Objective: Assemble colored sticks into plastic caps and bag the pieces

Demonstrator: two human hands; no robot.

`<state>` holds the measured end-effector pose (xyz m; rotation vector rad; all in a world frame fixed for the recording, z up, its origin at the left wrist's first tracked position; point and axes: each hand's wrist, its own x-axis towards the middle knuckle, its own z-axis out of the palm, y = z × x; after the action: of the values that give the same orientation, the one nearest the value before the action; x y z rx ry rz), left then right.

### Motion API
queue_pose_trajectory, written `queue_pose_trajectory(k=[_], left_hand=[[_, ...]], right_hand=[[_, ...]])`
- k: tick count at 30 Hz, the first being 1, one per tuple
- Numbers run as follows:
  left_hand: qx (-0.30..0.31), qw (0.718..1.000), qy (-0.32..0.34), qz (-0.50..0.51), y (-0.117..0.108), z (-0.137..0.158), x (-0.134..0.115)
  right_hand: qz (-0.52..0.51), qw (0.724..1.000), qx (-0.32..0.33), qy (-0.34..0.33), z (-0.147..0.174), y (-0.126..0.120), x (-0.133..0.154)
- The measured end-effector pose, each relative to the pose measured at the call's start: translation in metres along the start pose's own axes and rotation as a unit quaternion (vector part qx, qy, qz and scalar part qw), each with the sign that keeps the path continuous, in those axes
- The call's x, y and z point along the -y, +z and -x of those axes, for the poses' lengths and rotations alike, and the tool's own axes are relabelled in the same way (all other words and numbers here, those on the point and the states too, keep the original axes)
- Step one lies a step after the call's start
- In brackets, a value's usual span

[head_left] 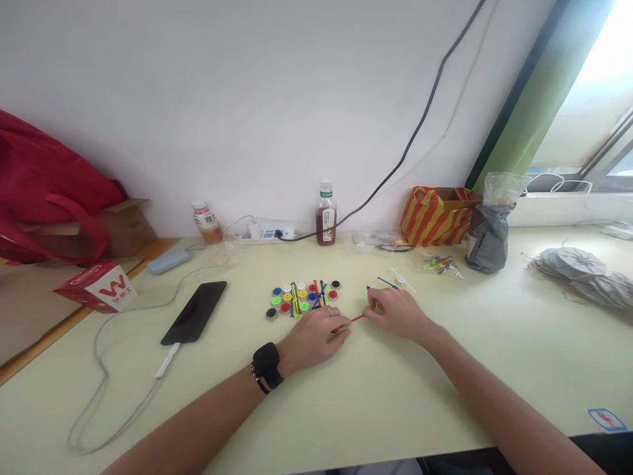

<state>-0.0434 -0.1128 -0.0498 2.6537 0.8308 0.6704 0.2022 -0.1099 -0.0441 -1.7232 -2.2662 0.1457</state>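
A thin red plastic stick (pixel 357 318) spans the small gap between my hands, low over the table. My left hand (pixel 316 335), wearing a ring and a black watch, has its fingers closed at the stick's left end. My right hand (pixel 399 315) pinches the other end between thumb and fingers; the fingertips are partly hidden. Just beyond my left hand lie several small round discs in various colours, among them a black disc (pixel 271 314), with coloured sticks (pixel 295 300) laid between them. A blue stick (pixel 387 282) and a white piece (pixel 403 280) lie behind my right hand.
A black phone (pixel 194 313) on a white cable and a red-and-white box (pixel 97 287) are on the left. A dark drink bottle (pixel 326 214) and a power strip (pixel 270 231) stand by the wall. Back right are a striped bag (pixel 435 218) and a packet of coloured pieces (pixel 442 264).
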Motion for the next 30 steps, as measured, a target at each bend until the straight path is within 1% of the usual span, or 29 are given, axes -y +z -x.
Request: queue_pose_trajectory(k=[4,9,15,18,20,23,26,28,30], left_hand=[[0.01,1.0,0.004,-0.009,-0.001,0.0,-0.002],[-0.009,0.999,0.016,-0.028,0.001,0.0,0.0],[-0.011,0.999,0.029,-0.04,0.002,0.0,0.001],[-0.019,0.999,0.023,-0.043,0.0,0.0,-0.001],[-0.029,0.999,0.01,-0.045,-0.001,-0.001,-0.002],[-0.058,0.997,0.002,-0.044,0.0,-0.001,0.0],[-0.105,0.994,0.004,-0.031,0.003,-0.001,0.006],[-0.13,0.991,-0.005,-0.024,0.005,-0.001,0.011],[-0.135,0.991,-0.016,-0.014,0.007,0.0,0.016]], right_hand=[[0.026,0.999,-0.01,0.026,-0.003,-0.002,-0.006],[0.031,0.999,-0.016,0.043,-0.004,-0.005,-0.012],[0.054,0.997,0.019,0.056,-0.007,-0.004,-0.019],[0.052,0.996,0.031,0.058,-0.007,-0.002,-0.02],[0.049,0.997,0.024,0.062,-0.007,0.0,-0.021],[0.032,0.997,-0.01,0.065,-0.007,0.0,-0.021],[-0.035,0.997,-0.057,0.038,-0.005,-0.004,-0.018],[-0.099,0.992,-0.075,-0.011,-0.003,-0.006,-0.012],[-0.146,0.984,-0.072,-0.07,0.001,-0.008,-0.004]])
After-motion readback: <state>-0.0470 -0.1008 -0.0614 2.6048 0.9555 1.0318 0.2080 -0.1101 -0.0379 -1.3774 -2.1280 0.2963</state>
